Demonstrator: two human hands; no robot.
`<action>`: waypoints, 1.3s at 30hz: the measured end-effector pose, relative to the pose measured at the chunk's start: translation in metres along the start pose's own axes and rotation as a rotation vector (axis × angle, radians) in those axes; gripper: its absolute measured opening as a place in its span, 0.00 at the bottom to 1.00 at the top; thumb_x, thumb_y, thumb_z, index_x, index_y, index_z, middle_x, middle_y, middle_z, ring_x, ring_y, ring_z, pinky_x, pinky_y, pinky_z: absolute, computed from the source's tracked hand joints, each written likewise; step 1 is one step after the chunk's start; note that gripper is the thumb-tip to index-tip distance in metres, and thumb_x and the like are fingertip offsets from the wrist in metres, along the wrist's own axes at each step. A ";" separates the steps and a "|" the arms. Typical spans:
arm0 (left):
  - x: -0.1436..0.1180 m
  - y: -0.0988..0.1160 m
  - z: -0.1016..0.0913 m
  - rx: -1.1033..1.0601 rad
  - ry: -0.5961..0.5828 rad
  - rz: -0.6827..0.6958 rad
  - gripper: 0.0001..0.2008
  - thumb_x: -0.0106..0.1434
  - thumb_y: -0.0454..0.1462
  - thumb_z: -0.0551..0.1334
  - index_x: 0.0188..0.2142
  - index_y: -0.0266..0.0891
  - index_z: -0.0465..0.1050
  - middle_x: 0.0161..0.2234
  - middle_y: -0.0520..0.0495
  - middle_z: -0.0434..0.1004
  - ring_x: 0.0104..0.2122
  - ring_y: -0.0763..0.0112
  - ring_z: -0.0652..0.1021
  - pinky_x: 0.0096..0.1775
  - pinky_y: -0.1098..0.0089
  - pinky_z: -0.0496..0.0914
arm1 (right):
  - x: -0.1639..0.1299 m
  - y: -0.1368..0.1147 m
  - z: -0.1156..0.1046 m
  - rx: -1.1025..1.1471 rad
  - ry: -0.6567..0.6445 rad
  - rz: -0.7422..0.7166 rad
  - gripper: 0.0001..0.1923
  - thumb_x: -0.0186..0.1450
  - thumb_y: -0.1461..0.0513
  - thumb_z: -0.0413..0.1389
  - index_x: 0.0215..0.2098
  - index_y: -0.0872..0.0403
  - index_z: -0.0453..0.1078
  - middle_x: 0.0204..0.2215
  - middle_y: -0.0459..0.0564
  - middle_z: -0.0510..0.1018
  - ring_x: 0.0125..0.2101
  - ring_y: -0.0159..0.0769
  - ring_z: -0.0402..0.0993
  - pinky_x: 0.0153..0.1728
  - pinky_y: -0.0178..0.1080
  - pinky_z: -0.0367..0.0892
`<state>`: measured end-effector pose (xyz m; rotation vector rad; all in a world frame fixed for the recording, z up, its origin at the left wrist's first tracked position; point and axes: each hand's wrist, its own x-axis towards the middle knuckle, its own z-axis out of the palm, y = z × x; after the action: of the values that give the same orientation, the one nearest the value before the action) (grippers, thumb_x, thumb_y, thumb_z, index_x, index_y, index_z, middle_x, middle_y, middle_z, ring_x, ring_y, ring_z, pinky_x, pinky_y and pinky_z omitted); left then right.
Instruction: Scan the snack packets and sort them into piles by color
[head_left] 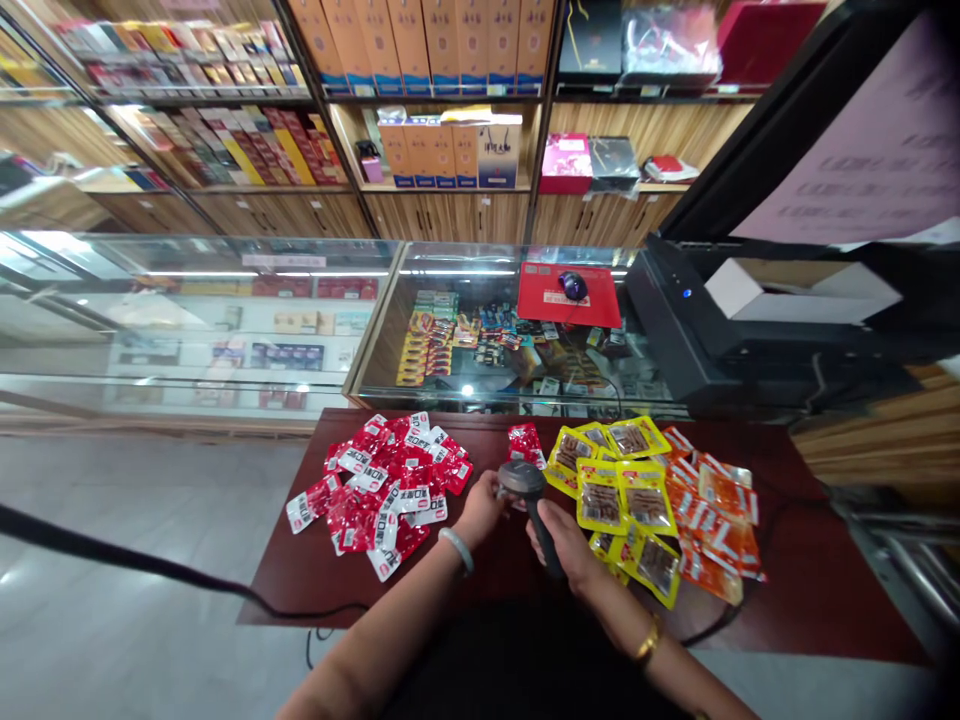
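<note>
1. Work appears to be under way, judging by the raised scanner [534, 497]; no count or tally can be read, so how many packets are done and how many are left cannot be told
2. Grouping by colour looks largely complete on the surface [817, 590]: red packets [390, 485] lie left of the scanner, yellow packets [600, 495] just right of it, and orange packets [712, 510] farther right of it, beside the yellow ones
3. A small red lot [526, 443] rests just beyond the scanner, apart from the main red heap; whether it has been dealt with is unclear
4. The person's right grip [564, 540] is clamped on the scanner's handle, fingers wrapped around it, keeping the scanner above the surface, in front of the body
5. The left grip [484, 508] is close against the left side of the scanner's head, fingers bent; how far apart they are, and whether they touch the scanner or pinch something under it, cannot be told
</note>
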<state>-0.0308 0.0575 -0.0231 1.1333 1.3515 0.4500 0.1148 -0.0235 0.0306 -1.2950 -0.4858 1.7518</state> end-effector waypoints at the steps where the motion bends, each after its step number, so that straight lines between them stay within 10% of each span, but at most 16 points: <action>1: -0.002 0.005 0.000 0.008 -0.029 0.040 0.14 0.55 0.35 0.65 0.41 0.38 0.66 0.34 0.48 0.78 0.33 0.68 0.78 0.36 0.69 0.71 | 0.000 -0.001 0.000 0.006 0.000 0.000 0.24 0.61 0.42 0.55 0.38 0.53 0.66 0.17 0.38 0.65 0.13 0.23 0.55 0.12 0.28 0.50; 8: -0.021 -0.002 -0.040 0.901 0.352 0.244 0.33 0.59 0.38 0.62 0.62 0.34 0.57 0.65 0.33 0.55 0.66 0.52 0.55 0.63 0.51 0.52 | 0.006 0.001 0.004 0.041 -0.052 0.058 0.26 0.57 0.40 0.57 0.38 0.52 0.65 0.15 0.37 0.65 0.12 0.23 0.53 0.12 0.27 0.49; 12: -0.027 -0.026 -0.044 1.148 0.266 0.237 0.39 0.60 0.42 0.61 0.66 0.27 0.49 0.66 0.28 0.49 0.67 0.49 0.49 0.64 0.51 0.46 | 0.007 0.006 0.005 0.038 -0.074 0.062 0.24 0.60 0.42 0.56 0.37 0.52 0.65 0.15 0.37 0.65 0.12 0.22 0.53 0.12 0.27 0.49; 18: -0.039 -0.024 -0.030 1.125 0.118 0.295 0.32 0.63 0.38 0.57 0.65 0.33 0.53 0.65 0.33 0.55 0.65 0.55 0.58 0.62 0.56 0.54 | 0.006 0.007 0.006 0.013 -0.058 0.067 0.23 0.60 0.42 0.56 0.36 0.52 0.65 0.15 0.37 0.64 0.12 0.23 0.53 0.12 0.27 0.49; 25: -0.024 0.011 -0.055 1.159 0.129 0.255 0.26 0.62 0.30 0.54 0.58 0.51 0.66 0.65 0.43 0.56 0.63 0.52 0.58 0.60 0.50 0.53 | 0.001 0.002 0.004 0.028 -0.019 0.077 0.26 0.58 0.41 0.57 0.40 0.52 0.66 0.16 0.37 0.66 0.12 0.24 0.55 0.12 0.28 0.49; 39: 0.008 0.021 -0.067 1.253 0.041 0.191 0.28 0.49 0.38 0.70 0.50 0.35 0.69 0.49 0.33 0.73 0.53 0.49 0.69 0.55 0.56 0.58 | -0.009 0.005 -0.007 0.042 0.014 0.059 0.25 0.58 0.42 0.58 0.40 0.53 0.66 0.16 0.37 0.66 0.12 0.23 0.55 0.12 0.27 0.49</action>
<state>-0.0827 0.0981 0.0019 2.2737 1.5688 -0.3440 0.1197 -0.0345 0.0296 -1.3031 -0.4049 1.7908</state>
